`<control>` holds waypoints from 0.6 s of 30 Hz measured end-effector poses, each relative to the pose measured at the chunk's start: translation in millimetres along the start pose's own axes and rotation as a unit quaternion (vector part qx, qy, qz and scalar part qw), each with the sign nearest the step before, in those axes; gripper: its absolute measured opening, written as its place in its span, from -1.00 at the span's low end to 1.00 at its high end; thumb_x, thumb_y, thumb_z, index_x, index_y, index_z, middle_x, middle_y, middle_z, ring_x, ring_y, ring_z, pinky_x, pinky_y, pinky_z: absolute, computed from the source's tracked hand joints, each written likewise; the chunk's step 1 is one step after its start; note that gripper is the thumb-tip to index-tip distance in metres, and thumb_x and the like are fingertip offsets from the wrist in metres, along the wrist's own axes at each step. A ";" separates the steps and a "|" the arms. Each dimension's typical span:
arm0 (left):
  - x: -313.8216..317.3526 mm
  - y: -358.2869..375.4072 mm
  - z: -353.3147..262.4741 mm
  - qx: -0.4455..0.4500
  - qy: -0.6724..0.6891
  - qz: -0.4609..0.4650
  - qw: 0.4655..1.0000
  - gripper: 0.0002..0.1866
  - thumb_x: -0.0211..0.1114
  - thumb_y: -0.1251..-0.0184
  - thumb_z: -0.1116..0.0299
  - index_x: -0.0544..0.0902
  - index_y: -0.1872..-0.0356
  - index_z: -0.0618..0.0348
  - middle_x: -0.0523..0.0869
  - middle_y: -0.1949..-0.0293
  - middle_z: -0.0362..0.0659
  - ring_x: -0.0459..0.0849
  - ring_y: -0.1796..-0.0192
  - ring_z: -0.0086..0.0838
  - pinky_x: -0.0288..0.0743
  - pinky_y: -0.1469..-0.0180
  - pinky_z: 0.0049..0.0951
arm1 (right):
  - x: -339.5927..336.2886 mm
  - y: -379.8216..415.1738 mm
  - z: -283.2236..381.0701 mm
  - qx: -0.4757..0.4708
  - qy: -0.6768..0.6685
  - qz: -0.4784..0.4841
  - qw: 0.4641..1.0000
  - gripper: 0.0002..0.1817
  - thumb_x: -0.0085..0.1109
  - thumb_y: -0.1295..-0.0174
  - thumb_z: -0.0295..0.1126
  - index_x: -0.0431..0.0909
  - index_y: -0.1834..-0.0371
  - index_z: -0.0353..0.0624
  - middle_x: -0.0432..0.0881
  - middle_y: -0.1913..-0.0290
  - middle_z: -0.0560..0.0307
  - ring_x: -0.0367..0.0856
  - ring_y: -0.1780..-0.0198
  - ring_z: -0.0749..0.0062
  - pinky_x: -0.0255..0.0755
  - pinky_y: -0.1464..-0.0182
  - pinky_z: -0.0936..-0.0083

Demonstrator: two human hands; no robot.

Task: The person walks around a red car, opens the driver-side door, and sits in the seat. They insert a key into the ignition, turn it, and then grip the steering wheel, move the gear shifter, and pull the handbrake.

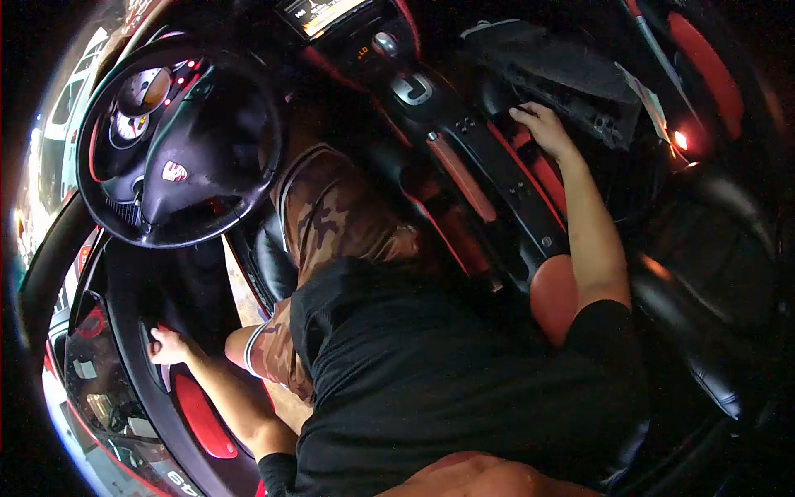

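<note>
Okay, nearest to us: black shirt (397, 356) and camo shorts (331, 207), the wearer seated at the wheel. Left hand (170, 348) is at the door, fingers curled by the front end of the door pull (166, 379); whether they're clenched on it or just resting, we can't tell. Key relation: the pull lies right at those fingers and trails back from them, long axis fore-and-aft along the door panel, the red door armrest (203, 418) following behind. Left hand is clearly the nearer one; right is across the cabin. Lit ground shows between door and seat, so we read the door as standing ajar.

Right hand (542, 130) reaches over the console's far side, fingers extended, nothing in them that we can see, next to the red side panel (546, 178). Contact there: too dark for us to call. Its forearm passes just beside the round red console lid (553, 298). Handbrake lever (462, 178) lies between the arms, also fore-and-aft, no hand on it.

Farther out we have the steering wheel (195, 153), gear selector (385, 44), lit screen (327, 15), and a dark bulky item (563, 74) in the passenger footwell.
</note>
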State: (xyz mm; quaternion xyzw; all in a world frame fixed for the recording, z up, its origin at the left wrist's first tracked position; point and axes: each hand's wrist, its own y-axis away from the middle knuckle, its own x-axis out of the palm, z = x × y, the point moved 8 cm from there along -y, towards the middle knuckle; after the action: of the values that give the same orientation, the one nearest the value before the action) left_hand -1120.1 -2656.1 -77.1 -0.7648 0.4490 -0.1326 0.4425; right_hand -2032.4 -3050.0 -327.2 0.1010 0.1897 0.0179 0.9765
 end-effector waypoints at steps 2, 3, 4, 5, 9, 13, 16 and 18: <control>5.4 0.0 -97.5 0.046 0.092 0.114 0.988 -0.60 0.54 -0.27 0.15 0.72 0.20 0.36 0.78 0.24 0.03 0.72 0.21 -0.25 0.59 0.06 -0.29 | 2.8 -2.6 -0.9 -0.029 -0.032 0.007 0.999 -0.46 0.34 -0.28 -0.03 0.67 -0.11 -0.28 0.73 -0.02 -0.06 0.66 -0.11 0.21 0.45 -0.23 0.31; 8.0 2.0 -139.6 0.079 0.139 0.114 0.981 -0.62 0.51 -0.31 0.16 0.71 0.20 0.36 0.78 0.24 0.01 0.72 0.20 -0.28 0.59 0.04 -0.30 | 5.2 -2.2 3.8 -0.025 -0.039 0.023 0.999 -0.51 0.30 -0.32 -0.07 0.66 -0.10 -0.28 0.72 -0.03 0.01 0.64 -0.12 0.29 0.42 -0.25 0.37; 13.5 2.4 -178.3 0.112 0.187 0.115 0.969 -0.64 0.49 -0.35 0.18 0.71 0.20 0.37 0.78 0.24 -0.01 0.71 0.19 -0.30 0.59 0.03 -0.32 | 7.0 -0.6 12.3 -0.021 -0.048 0.039 0.998 -0.55 0.26 -0.36 -0.11 0.66 -0.10 -0.28 0.72 -0.03 0.07 0.61 -0.13 0.36 0.39 -0.27 0.42; 24.1 -2.3 -217.4 0.183 0.250 0.141 0.940 -0.64 0.48 -0.36 0.20 0.71 0.17 0.38 0.78 0.24 -0.03 0.71 0.18 -0.32 0.59 0.03 -0.32 | 9.4 -1.0 12.7 -0.032 -0.055 0.050 0.997 -0.57 0.23 -0.39 -0.13 0.66 -0.10 -0.27 0.71 -0.04 0.10 0.60 -0.15 0.39 0.37 -0.28 0.45; 50.1 -1.7 -375.2 0.353 0.311 0.222 0.854 -0.64 0.42 -0.44 0.27 0.68 -0.04 0.40 0.78 0.09 0.00 0.72 0.11 -0.34 0.62 0.02 -0.33 | 9.0 -11.5 8.9 -0.068 -0.084 0.051 0.993 -0.57 0.12 -0.46 -0.10 0.70 -0.03 -0.27 0.73 -0.06 0.13 0.61 -0.18 0.39 0.31 -0.34 0.48; 160.1 -31.3 -423.0 0.380 0.296 0.389 0.785 -0.46 0.17 -0.60 0.01 0.61 -0.22 0.35 0.77 -0.04 0.03 0.74 -0.05 -0.33 0.60 -0.13 -0.31 | 9.2 -15.4 3.6 -0.038 -0.089 0.047 0.994 -0.56 0.13 -0.45 -0.08 0.72 0.01 -0.28 0.75 -0.03 0.13 0.60 -0.18 0.44 0.31 -0.32 0.49; 169.3 -11.9 -432.2 0.296 0.222 0.430 0.824 -0.32 0.01 -0.61 -0.22 0.72 -0.05 0.30 0.78 0.18 -0.10 0.69 0.13 -0.36 0.53 0.03 -0.29 | 12.3 -22.1 0.5 -0.024 -0.078 0.044 0.996 -0.56 0.14 -0.45 -0.06 0.73 0.04 -0.27 0.76 0.01 0.15 0.60 -0.16 0.47 0.31 -0.31 0.50; 179.5 -22.2 -423.1 0.331 0.213 0.386 0.835 -0.33 0.00 -0.61 -0.22 0.74 0.02 0.29 0.76 0.25 -0.13 0.65 0.19 -0.42 0.51 0.09 -0.32 | 8.3 -18.5 3.2 -0.017 -0.068 0.039 0.997 -0.56 0.15 -0.44 -0.06 0.73 0.04 -0.27 0.76 0.02 0.16 0.60 -0.14 0.48 0.31 -0.31 0.51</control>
State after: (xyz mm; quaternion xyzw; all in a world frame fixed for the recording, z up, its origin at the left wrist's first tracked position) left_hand -1260.6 -3031.9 148.1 -0.2904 0.7199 -0.2512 0.5782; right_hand -2023.5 -3068.2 -331.1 0.0926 0.1190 0.0524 0.9872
